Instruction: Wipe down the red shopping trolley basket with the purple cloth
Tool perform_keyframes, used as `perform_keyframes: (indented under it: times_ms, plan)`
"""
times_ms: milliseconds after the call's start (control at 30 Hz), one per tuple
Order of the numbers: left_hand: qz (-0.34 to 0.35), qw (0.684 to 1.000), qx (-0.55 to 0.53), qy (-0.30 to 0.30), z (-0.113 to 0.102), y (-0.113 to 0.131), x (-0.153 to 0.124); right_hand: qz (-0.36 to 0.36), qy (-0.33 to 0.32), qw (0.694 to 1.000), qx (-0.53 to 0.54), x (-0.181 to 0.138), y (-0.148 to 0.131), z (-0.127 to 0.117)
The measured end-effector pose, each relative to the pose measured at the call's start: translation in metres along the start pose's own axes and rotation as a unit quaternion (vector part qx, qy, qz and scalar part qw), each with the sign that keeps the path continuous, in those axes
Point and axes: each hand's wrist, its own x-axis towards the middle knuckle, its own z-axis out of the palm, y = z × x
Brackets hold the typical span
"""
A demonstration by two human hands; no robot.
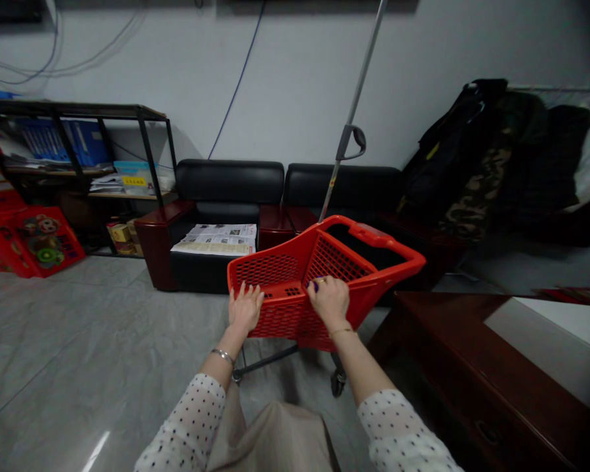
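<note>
The red shopping cart (280, 320) stands on the grey floor (103, 341), in front of two black seats (229, 180) and beside a dark wooden desk (437, 328); the person's left hand (246, 308) rests on the cart's near rim, fingers outstretched and slightly spread rather than gripping; the right hand (330, 301) is at the same side, near the handle end, its fingers curled closed around a small purple thing (315, 286), mostly hidden; printed papers (219, 240) lie on the left seat, beyond the cart.
</note>
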Motion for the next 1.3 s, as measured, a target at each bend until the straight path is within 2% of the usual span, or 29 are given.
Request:
perform_keyframes:
  times_ms: [100, 167, 200, 267, 367, 433, 467, 533, 633, 700, 767, 833, 933, 1000, 1067, 1133, 1233, 1300]
  plan:
    - [0.003, 1.0, 0.004, 0.009, 0.001, -0.002, -0.001, -0.042, -0.012, 0.997, 0.068, -0.018, -0.06, 0.005]
    - [0.004, 1.0, 0.015, 0.012, 0.002, -0.006, -0.001, -0.082, -0.031, 0.992, 0.088, -0.019, -0.065, 0.004]
    - [0.004, 1.0, 0.019, 0.011, 0.002, -0.009, -0.001, -0.102, -0.045, 0.99, 0.086, -0.015, -0.054, 0.002]
    - [0.002, 1.0, 0.02, 0.008, 0.002, -0.012, 0.0, -0.119, -0.062, 0.989, 0.06, -0.002, -0.012, -0.004]
    - [0.004, 1.0, 0.009, 0.002, 0.002, -0.01, 0.0, -0.072, -0.041, 0.997, 0.008, 0.017, 0.056, -0.011]
    - [0.005, 1.0, 0.001, -0.001, 0.002, -0.005, 0.0, -0.021, -0.009, 1.0, -0.011, 0.021, 0.073, -0.011]
    - [0.003, 1.0, -0.002, -0.002, 0.002, -0.003, 0.0, 0.005, 0.006, 1.0, -0.014, 0.019, 0.068, -0.01]
    - [-0.001, 1.0, -0.006, -0.004, 0.001, 0.003, -0.001, 0.027, 0.019, 0.999, -0.004, 0.008, 0.037, -0.006]
    - [-0.004, 1.0, -0.002, -0.006, 0.0, 0.005, -0.001, -0.008, 0.012, 0.999, 0.043, -0.011, -0.022, 0.0]
    - [-0.002, 1.0, 0.005, -0.003, 0.0, 0.004, -0.002, -0.047, -0.004, 0.997, 0.066, -0.016, -0.039, -0.001]
    - [0.002, 1.0, 0.013, 0.002, -0.001, 0.0, -0.002, -0.088, -0.031, 0.994, 0.064, -0.01, -0.023, -0.006]
    - [0.0, 1.0, 0.016, 0.005, -0.002, -0.002, -0.002, -0.105, -0.049, 0.993, 0.036, 0.004, 0.019, -0.013]
    - [0.001, 1.0, 0.012, 0.007, -0.002, -0.002, -0.001, -0.065, -0.023, 0.998, -0.016, 0.027, 0.091, -0.021]
    - [0.003, 1.0, 0.009, 0.008, -0.001, 0.001, -0.001, -0.028, 0.01, 0.999, -0.031, 0.033, 0.113, -0.02]
    - [-0.001, 1.0, 0.007, 0.007, -0.001, 0.005, -0.001, 0.002, 0.039, 0.999, -0.026, 0.028, 0.1, -0.013]
    - [-0.007, 1.0, 0.006, 0.005, 0.0, 0.009, -0.001, 0.004, 0.05, 0.999, 0.002, 0.014, 0.057, -0.002]
    - [-0.007, 1.0, 0.01, 0.01, 0.001, 0.01, -0.001, -0.022, 0.045, 0.997, 0.066, -0.013, -0.022, 0.008]
    - [-0.003, 1.0, 0.017, 0.016, 0.001, 0.007, -0.001, -0.045, 0.036, 0.994, 0.098, -0.021, -0.053, 0.008]
